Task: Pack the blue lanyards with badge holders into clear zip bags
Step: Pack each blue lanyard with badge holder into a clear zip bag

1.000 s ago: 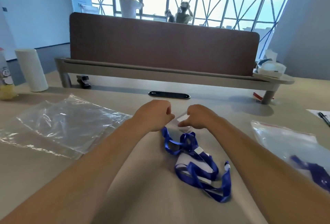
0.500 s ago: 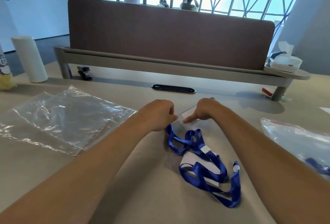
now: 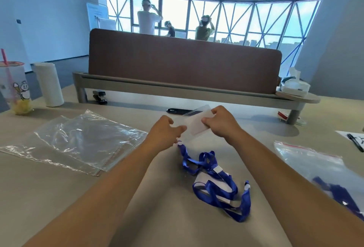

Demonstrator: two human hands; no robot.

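**Right hand** [image 3: 222,123]: fingers clenched on the 3 o'clock edge of a clear rectangular plastic badge holder [image 3: 197,123]. It is held raised off the beige table [image 3: 59,197], probably to draw it free of the tangle.

**Left hand** [image 3: 166,133]: fingers loosely curled at the holder's 9 o'clock edge. Whether they pinch it cannot be told.

**Blue woven lanyards** [image 3: 216,181]: heaped on the table at 5 o'clock of the hands, with one strap running up to the holder. Not yet bagged.

**Empty clear zip bags** [image 3: 84,142]: flat stack at 9 o'clock, handy for loading.

**Filled red-striped zip bag** [image 3: 315,170]: at 3 o'clock, apparently set aside as done.

**Change**: half a second ago the holder lay on the table under both hands. Now it is lifted and tilted.
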